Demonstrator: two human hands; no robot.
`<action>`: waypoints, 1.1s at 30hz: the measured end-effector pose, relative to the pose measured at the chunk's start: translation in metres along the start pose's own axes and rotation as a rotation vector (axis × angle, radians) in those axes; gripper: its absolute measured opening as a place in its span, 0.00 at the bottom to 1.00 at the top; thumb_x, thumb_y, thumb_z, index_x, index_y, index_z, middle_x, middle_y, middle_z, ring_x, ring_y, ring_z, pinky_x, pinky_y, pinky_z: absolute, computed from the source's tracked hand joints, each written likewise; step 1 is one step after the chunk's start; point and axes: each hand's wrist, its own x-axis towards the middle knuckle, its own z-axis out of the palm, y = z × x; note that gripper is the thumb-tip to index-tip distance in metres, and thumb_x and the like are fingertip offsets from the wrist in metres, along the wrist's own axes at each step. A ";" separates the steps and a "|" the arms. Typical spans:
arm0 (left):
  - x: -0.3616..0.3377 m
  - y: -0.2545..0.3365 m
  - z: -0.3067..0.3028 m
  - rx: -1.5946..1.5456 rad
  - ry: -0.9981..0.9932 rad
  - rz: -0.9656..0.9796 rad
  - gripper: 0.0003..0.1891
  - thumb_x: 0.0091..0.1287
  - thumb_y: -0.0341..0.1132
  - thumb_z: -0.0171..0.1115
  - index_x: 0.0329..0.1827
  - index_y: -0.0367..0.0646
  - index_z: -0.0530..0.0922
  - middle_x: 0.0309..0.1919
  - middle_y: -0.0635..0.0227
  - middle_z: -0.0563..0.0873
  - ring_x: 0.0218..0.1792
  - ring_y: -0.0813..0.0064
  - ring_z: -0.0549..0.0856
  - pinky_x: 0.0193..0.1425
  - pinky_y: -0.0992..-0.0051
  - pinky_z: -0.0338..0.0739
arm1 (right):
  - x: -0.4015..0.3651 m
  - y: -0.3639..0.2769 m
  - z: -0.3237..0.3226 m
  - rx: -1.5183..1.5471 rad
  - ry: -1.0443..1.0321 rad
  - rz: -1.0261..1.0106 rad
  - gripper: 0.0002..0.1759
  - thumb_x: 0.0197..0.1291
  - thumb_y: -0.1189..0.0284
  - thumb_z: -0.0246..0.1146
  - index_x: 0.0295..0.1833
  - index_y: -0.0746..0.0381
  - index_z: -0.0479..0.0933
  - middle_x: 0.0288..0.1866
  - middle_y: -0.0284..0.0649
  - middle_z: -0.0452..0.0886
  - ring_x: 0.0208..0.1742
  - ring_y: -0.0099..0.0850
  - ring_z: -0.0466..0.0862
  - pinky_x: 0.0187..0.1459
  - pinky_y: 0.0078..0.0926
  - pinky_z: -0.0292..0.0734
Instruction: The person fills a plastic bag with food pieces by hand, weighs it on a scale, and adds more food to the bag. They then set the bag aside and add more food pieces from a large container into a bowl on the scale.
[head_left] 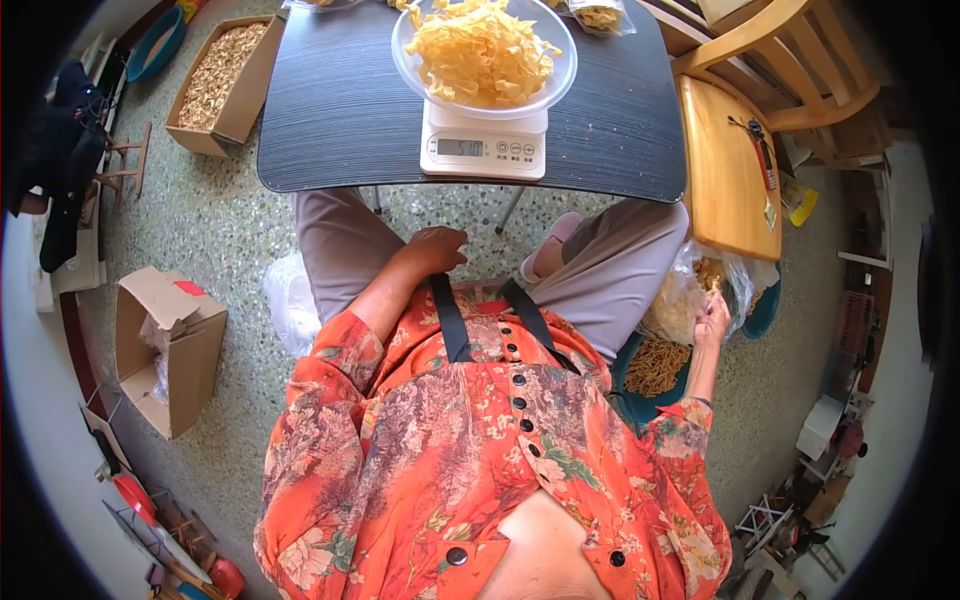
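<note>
Weighing setup noted on the black table (340,120), the landmark for all positions. Scale (484,150) sits at the table's near edge, readout toward the seated person, presumably for easy reading; digits too small to transcribe with confidence. Clear bowl (561,84) rests on it, apparently to keep the loose yellow flakes (480,50) together. Bowl is round, mouth up, no long axis.

Right hand (712,320): off the table's near right corner, below tabletop level, at a plastic bag (672,306) with similar flakes showing inside. Fingertips drawn close together at the bag; cannot tell whether they pinch film, flakes or both. Bag slumps; its long axis seems to run crosswise, roughly parallel to the table's near edge. Which way its mouth points is unclear.

Left hand (432,250): near side of the table, over the lap, fingers loosely bent, palm hidden. Nothing visible in it; cannot tell if it holds anything. Probably resting.

Teal tub (652,407) of brown sticks (655,368): floor, nearer the person than the table's right corner. Wooden chair (722,190): just right of the table.
</note>
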 end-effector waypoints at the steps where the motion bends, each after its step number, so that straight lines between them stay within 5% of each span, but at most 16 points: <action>1: 0.000 0.000 0.001 -0.002 0.006 0.003 0.19 0.62 0.44 0.66 0.51 0.42 0.79 0.42 0.51 0.86 0.49 0.50 0.83 0.52 0.55 0.75 | 0.002 0.000 -0.003 0.001 0.000 -0.001 0.11 0.68 0.69 0.62 0.51 0.62 0.77 0.29 0.29 0.76 0.24 0.19 0.72 0.22 0.17 0.66; 8: 0.001 0.002 0.000 0.014 -0.015 -0.005 0.19 0.62 0.43 0.66 0.51 0.42 0.79 0.42 0.51 0.86 0.50 0.50 0.83 0.53 0.55 0.75 | 0.001 -0.017 -0.013 0.240 0.019 -0.031 0.07 0.70 0.72 0.59 0.49 0.63 0.73 0.37 0.35 0.78 0.32 0.23 0.75 0.29 0.21 0.72; 11: 0.002 0.002 0.002 -0.015 0.025 -0.007 0.15 0.60 0.42 0.66 0.43 0.41 0.81 0.42 0.53 0.86 0.50 0.51 0.84 0.52 0.54 0.76 | -0.005 -0.037 0.001 0.242 -0.100 -0.059 0.08 0.70 0.73 0.59 0.51 0.64 0.73 0.39 0.37 0.78 0.33 0.23 0.74 0.31 0.21 0.71; 17: 0.004 0.002 0.002 -0.020 0.033 0.011 0.16 0.59 0.42 0.66 0.44 0.42 0.81 0.43 0.53 0.86 0.50 0.51 0.84 0.52 0.55 0.76 | -0.065 -0.114 0.131 0.266 -0.472 -0.133 0.11 0.70 0.73 0.59 0.54 0.66 0.72 0.44 0.39 0.75 0.34 0.23 0.72 0.32 0.19 0.69; 21: 0.004 0.002 -0.002 0.011 -0.023 -0.023 0.20 0.61 0.44 0.66 0.53 0.43 0.79 0.45 0.52 0.86 0.52 0.51 0.83 0.55 0.57 0.75 | -0.098 -0.147 0.220 0.317 -0.674 -0.117 0.12 0.70 0.72 0.60 0.53 0.67 0.72 0.44 0.40 0.74 0.34 0.22 0.71 0.31 0.17 0.69; 28: -0.039 0.034 -0.031 -0.096 -0.006 0.167 0.21 0.66 0.46 0.64 0.54 0.39 0.81 0.48 0.50 0.85 0.54 0.52 0.82 0.58 0.61 0.76 | -0.150 -0.154 0.327 0.495 -1.094 0.135 0.14 0.70 0.69 0.60 0.53 0.67 0.71 0.44 0.41 0.72 0.34 0.21 0.71 0.28 0.14 0.70; 32: -0.109 0.119 -0.135 -0.811 -0.022 0.397 0.12 0.68 0.31 0.65 0.51 0.36 0.82 0.41 0.62 0.87 0.42 0.71 0.87 0.47 0.71 0.82 | -0.167 -0.161 0.371 0.448 -1.255 0.243 0.15 0.70 0.66 0.60 0.52 0.67 0.71 0.44 0.40 0.72 0.35 0.21 0.72 0.28 0.14 0.71; 33: -0.119 0.131 -0.158 -0.827 0.131 0.430 0.09 0.67 0.25 0.65 0.48 0.37 0.83 0.38 0.68 0.86 0.36 0.80 0.86 0.38 0.79 0.81 | -0.170 -0.164 0.383 0.453 -1.255 0.241 0.15 0.70 0.66 0.60 0.52 0.67 0.71 0.44 0.40 0.72 0.35 0.21 0.72 0.28 0.14 0.71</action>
